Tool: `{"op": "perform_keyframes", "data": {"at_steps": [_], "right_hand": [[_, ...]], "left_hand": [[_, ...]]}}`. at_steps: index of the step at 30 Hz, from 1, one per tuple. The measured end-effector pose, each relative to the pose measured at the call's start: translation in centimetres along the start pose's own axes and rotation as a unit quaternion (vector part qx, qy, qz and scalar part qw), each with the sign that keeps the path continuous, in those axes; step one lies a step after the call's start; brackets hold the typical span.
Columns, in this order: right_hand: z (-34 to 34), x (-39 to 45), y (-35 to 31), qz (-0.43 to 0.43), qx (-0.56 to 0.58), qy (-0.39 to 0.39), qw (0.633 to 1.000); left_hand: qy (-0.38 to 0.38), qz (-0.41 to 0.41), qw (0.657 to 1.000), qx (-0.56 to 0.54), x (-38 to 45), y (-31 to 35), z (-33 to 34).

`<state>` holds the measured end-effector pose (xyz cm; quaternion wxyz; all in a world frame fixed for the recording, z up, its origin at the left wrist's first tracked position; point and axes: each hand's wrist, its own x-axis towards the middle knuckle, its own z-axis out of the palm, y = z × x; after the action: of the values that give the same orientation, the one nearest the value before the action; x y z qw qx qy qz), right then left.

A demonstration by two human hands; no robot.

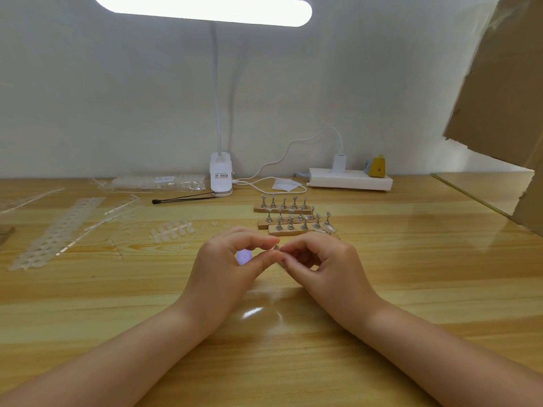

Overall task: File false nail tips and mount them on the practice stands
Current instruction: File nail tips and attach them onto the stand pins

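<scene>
**Both hands pinched a clear nail tip in front of the stands**

Head view: The left hand (227, 259) and right hand (318, 264) met at the centre of the pale wooden table (411, 289), thumbs and forefingers narrowed to a pinch around a small, clear false nail tip (277, 248). It was nearly hidden between the fingertips; its pointing and long axis could not be told.

Just beyond the hands, toward 12 o'clock, stood three wooden bars of small metal practice stands (293, 217), their long sides running left to right. One translucent tip (328, 229) sat at the right end of the nearest bar. At 10 o'clock from the hands lay a strip of clear nail tips (173, 229), and farther toward 9 o'clock an emptied white plastic tip frame (55, 233).

Against the plain white wall stood a white clip lamp (221, 177), its bright head overhead, with a white power strip (351, 178) at 1 o'clock. Brown cardboard (505, 83) filled the 2 o'clock corner.
</scene>
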<state>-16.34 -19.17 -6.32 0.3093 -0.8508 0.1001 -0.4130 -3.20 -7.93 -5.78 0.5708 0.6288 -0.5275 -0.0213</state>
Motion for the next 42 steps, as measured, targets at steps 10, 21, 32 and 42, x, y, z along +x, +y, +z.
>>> {"op": "perform_keyframes", "data": {"at_steps": [10, 21, 32, 42], "right_hand": [[-0.2, 0.1, 0.0, 0.026, 0.025, 0.014, 0.999], [0.0, 0.0, 0.1, 0.013, 0.050, -0.004, 0.999], [0.0, -0.1, 0.4, -0.006, 0.073, -0.007, 0.997], [-0.2, -0.1, 0.6, -0.026, 0.060, -0.009, 0.998]], "left_hand": [[0.020, 0.016, 0.999, 0.037, -0.1, 0.0, 0.0], [0.041, 0.037, 0.998, 0.022, -0.1, -0.3, 0.2], [0.019, 0.026, 0.999, -0.004, -0.1, 0.2, 0.0], [-0.006, -0.027, 0.998, -0.059, -0.1, 0.8, 0.1]]}}
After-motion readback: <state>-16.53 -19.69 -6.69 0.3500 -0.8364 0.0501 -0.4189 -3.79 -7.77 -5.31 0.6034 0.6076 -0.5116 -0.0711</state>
